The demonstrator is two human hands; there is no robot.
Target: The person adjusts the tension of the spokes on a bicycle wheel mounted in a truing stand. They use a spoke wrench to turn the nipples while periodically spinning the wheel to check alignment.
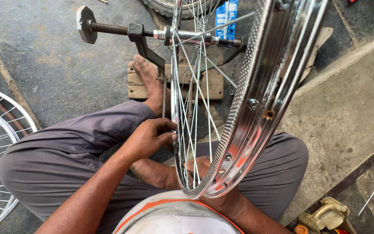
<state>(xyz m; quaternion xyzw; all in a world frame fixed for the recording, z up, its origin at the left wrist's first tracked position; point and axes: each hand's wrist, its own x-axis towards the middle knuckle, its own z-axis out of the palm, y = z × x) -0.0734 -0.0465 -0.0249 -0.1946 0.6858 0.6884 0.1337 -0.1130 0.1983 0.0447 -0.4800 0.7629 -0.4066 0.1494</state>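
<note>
At lower centre of the frame, the chromed bicycle rim (256, 104) is flanked by both hands. The left hand (150, 138) is pinched at the rim's edge among the thin spokes (195, 86); the right hand (204, 167) is largely hidden behind it, grip unclear. The rim is judged light, stiff and slippery, and best gripped at its edges. Higher up, the axle is carried in a truing stand (141, 37).

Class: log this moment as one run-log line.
left hand: pinching at spokes of shiny chrome bicycle wheel rim | right hand: behind spokes, grip unclear | wheel: upright on dark metal truing stand | person: seated
</note>
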